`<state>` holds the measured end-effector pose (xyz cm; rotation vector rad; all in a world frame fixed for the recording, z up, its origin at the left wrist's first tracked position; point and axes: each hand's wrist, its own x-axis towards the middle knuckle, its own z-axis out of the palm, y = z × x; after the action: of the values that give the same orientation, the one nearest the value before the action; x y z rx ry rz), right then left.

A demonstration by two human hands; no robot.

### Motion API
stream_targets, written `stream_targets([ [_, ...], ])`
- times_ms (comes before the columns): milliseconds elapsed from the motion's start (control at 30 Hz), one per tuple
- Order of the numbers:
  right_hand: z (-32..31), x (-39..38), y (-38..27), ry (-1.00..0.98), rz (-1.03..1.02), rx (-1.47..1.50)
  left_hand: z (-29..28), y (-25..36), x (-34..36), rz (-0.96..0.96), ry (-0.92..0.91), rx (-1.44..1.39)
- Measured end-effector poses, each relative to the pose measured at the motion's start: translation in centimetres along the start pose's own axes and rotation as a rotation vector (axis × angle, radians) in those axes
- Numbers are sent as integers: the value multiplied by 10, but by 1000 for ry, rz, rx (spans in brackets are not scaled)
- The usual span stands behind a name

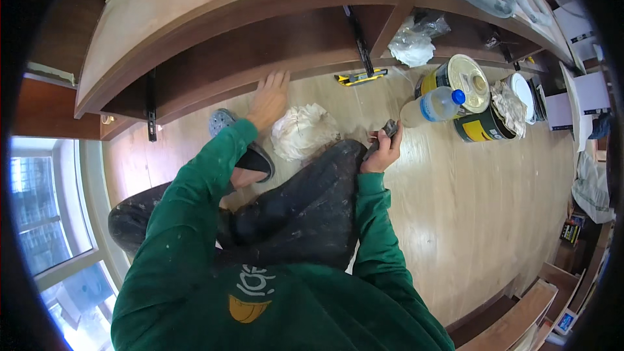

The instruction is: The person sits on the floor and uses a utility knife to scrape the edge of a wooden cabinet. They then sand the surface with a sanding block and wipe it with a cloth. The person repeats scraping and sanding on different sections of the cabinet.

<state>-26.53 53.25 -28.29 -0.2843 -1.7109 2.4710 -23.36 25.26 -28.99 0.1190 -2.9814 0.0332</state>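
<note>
My left hand (272,99) is stretched up to the lower front rail (214,96) of the brown wooden cabinet, fingertips resting against it, fingers straight. A crumpled off-white cloth or paper wad (300,131) lies on the floor just right of that hand, with a grey clog (221,120) to its left. My right hand (383,151), beside my bent knee, is closed round a small dark grey object (390,128), perhaps a block or tool. A yellow and black utility knife (357,78) lies by the cabinet's base. Dark metal drawer runners (151,110) are fixed inside the cabinet openings.
Paint cans (473,129) and a water bottle (434,105) with a blue cap stand at right. A plastic-wrapped white bundle (411,45) sits in the cabinet. A window (45,221) is at left; loose boards and wooden boxes (526,312) line the right edge.
</note>
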Motion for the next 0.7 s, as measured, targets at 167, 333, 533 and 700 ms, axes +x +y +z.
stream_targets([
  [167, 6, -1, -3, 21, 24, 79, -47, -42, -10, -413, -212, -636],
  [333, 5, 6, 4, 31, 52, 130, -155, -59, 17, -450, 57, -2156],
  [533, 66, 6, -21, -201, 405, 459, -207, -38, 12, -501, 76, -2224],
  [700, 155, 17, -74, -324, 263, 774, -279, -50, -11, -102, 464, -866],
])
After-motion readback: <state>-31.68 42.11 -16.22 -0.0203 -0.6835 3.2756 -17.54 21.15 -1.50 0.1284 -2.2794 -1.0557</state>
